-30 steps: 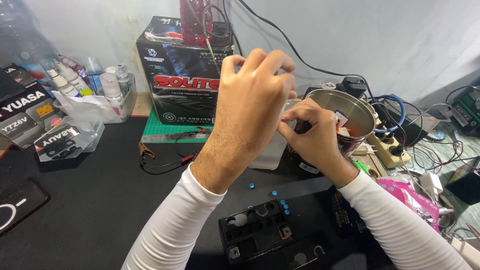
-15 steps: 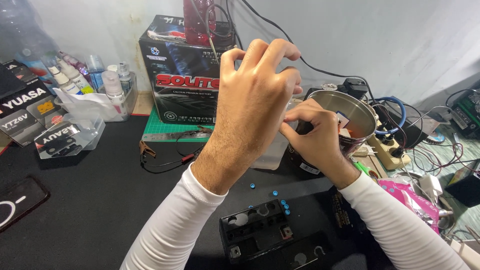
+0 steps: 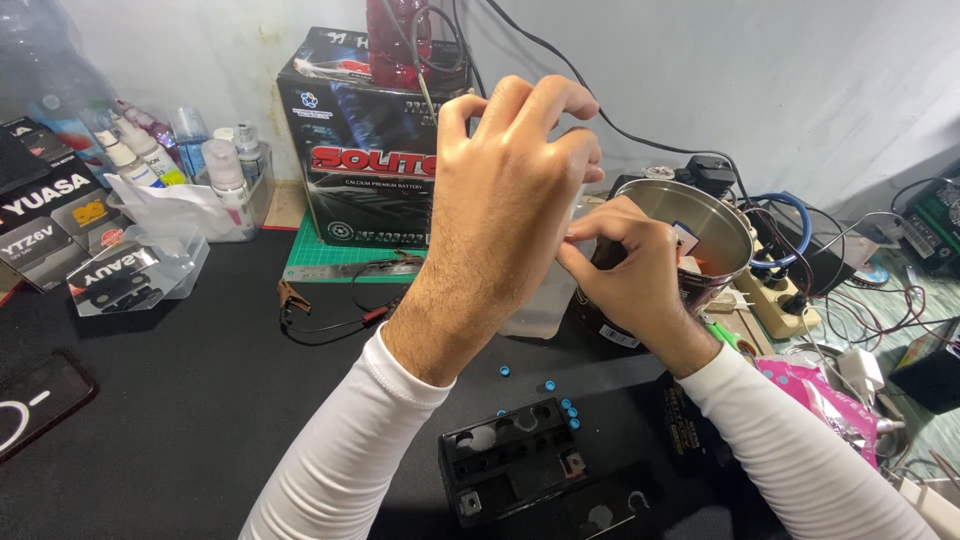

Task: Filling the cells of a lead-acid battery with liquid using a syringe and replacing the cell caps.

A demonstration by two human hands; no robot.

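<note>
Left hand (image 3: 505,215) barely shifted — both hands pinch translucent container (image 3: 545,300); right hand (image 3: 625,270) steady

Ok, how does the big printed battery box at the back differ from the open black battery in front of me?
The battery box is cardboard, printed in red and blue, closed, with a red bottle on top. The black battery is plain, smaller and open-topped, with small blue caps beside it. Both rest on the black mat.

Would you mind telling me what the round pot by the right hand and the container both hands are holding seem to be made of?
The pot looks like stainless steel: a bright, brushed, reflective wall. The container looks like translucent whitish plastic, cloudy and matte, though the left hand and right hand hide much of it.
</note>
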